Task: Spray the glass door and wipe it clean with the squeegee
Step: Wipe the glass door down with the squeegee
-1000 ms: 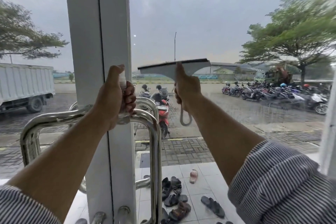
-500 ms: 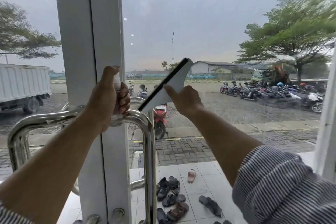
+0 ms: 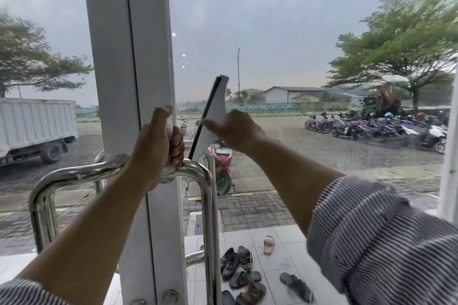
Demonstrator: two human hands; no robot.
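Looks like the wiping step: holds the squeegee in the right hand, fingers curled on its pale body, up at the glass door near the pane's left edge, just beside the white frame. Clasps a small spray bottle in the left hand, just above the steel handle. Next probably calls for laying the rubber strip flat and pulling evenly. Shows the squeegee nearly upright, top tilted right, black edge facing left.
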